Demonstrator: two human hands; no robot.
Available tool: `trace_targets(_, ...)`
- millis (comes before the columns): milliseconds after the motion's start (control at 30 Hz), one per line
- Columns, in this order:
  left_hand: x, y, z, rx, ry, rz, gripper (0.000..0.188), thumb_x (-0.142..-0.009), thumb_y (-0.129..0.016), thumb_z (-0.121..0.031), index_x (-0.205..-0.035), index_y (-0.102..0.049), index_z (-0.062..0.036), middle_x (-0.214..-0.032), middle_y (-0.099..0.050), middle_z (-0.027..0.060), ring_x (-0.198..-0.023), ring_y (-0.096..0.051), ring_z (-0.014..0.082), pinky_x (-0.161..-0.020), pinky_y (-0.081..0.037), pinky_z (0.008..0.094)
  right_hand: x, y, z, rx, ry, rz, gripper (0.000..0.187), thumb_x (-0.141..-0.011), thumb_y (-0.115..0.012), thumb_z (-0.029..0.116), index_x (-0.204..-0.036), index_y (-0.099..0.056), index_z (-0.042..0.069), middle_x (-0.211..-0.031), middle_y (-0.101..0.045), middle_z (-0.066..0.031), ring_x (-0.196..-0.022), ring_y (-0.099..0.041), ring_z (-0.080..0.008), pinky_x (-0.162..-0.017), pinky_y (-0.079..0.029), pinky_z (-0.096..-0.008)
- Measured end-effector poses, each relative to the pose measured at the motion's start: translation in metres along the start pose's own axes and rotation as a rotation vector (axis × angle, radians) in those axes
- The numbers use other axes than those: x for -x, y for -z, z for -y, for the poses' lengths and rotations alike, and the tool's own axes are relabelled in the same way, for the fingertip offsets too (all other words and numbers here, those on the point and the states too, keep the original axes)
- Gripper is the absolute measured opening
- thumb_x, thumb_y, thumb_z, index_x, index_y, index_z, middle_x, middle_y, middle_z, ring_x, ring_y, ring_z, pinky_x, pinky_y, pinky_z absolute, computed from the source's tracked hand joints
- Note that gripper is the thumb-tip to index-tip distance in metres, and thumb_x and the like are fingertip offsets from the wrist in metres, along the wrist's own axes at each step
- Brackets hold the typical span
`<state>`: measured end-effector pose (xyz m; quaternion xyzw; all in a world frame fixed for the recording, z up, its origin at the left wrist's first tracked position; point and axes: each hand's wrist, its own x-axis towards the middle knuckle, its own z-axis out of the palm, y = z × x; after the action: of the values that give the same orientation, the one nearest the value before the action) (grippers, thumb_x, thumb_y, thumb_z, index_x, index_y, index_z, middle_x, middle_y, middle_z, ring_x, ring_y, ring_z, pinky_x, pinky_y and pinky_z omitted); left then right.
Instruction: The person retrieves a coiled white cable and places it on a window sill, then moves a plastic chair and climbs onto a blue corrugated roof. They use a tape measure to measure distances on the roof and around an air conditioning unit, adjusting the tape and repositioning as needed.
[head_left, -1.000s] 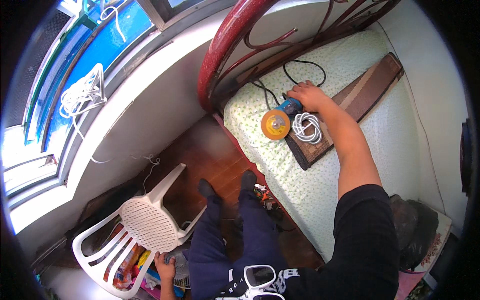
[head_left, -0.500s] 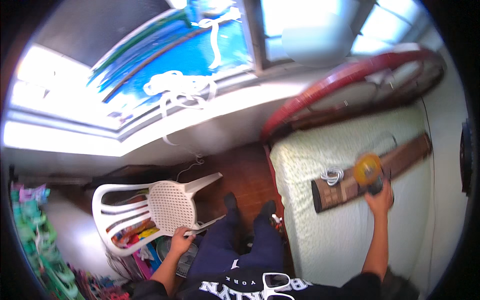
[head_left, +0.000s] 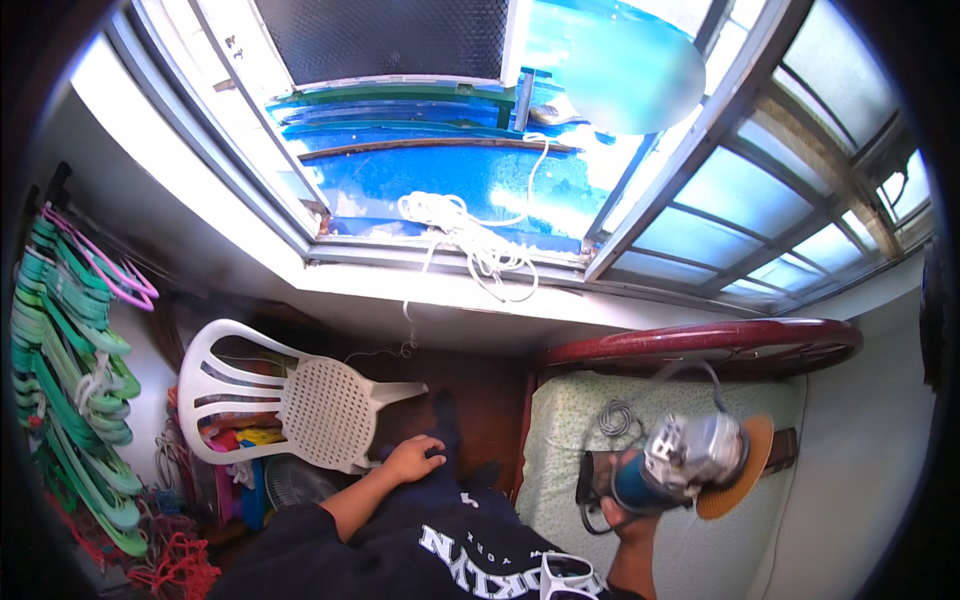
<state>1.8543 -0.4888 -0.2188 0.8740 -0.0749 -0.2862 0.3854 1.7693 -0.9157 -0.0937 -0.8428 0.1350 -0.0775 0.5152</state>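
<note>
My right hand (head_left: 628, 520) grips an angle grinder (head_left: 685, 455) by its teal body, raised over the bed. The grinder has a silver head and an orange-brown disc (head_left: 752, 465) on its right side; a dark cord loops from it. Beneath it, a brown patterned rolled mat (head_left: 785, 452) lies partly hidden on the bed's pale green sheet (head_left: 560, 420). My left hand (head_left: 415, 460) is empty, fingers loosely apart, above my leg and right of the white plastic chair (head_left: 330, 410).
A coiled grey cord (head_left: 618, 418) lies on the sheet by the red headboard (head_left: 700, 340). White cable (head_left: 470, 235) is bundled on the windowsill below the open window. Green hangers (head_left: 85, 400) hang at far left. A fan (head_left: 300, 480) stands beside the chair.
The grinder in my right hand has risen toward me, its disc now turned to the right. My left hand has moved away from the chair's edge. The view has tilted up toward the window.
</note>
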Motion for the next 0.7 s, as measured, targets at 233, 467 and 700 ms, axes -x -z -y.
trace_targets(233, -0.054, 0.094, 0.015, 0.090, -0.004, -0.193, 0.034, -0.092, -0.077, -0.029, -0.119, -0.075, -0.0082, -0.118, -0.072, 0.0150, -0.110, -0.070, 0.0328, -0.097, -0.056, 0.0416, -0.237, -0.118, 0.204, -0.156, 0.490, 0.111, 0.035, -0.080, -0.081, 0.005, -0.112, -0.067, -0.001, -0.099, -0.070, -0.0063, -0.085, -0.069, -0.0159, -0.075, -0.059, -0.0338)
trace_targets(467, -0.064, 0.194, 0.063, 0.225, 0.168, -0.476, 0.030, -0.095, -0.077, -0.018, -0.121, -0.074, -0.0039, -0.113, -0.075, 0.0137, -0.105, -0.073, 0.0250, -0.094, -0.056, 0.0368, -0.457, -0.189, 0.321, -0.499, 0.519, -0.055, 0.054, -0.075, -0.093, 0.022, -0.118, -0.065, 0.006, -0.101, -0.070, -0.0031, -0.086, -0.067, -0.0141, -0.079, -0.056, -0.0315)
trace_targets(700, 0.016, 0.157, 0.168, 0.377, 0.635, -0.669, 0.031, -0.094, -0.078, -0.020, -0.118, -0.073, 0.0000, -0.105, -0.076, 0.0128, -0.099, -0.072, 0.0210, -0.090, -0.056, 0.0351, -0.638, -0.262, 0.218, 0.106, -0.129, -0.411, 0.093, -0.074, -0.085, 0.052, -0.150, -0.048, 0.012, -0.130, -0.072, -0.0201, -0.122, -0.067, -0.0405, -0.107, -0.050, -0.0487)
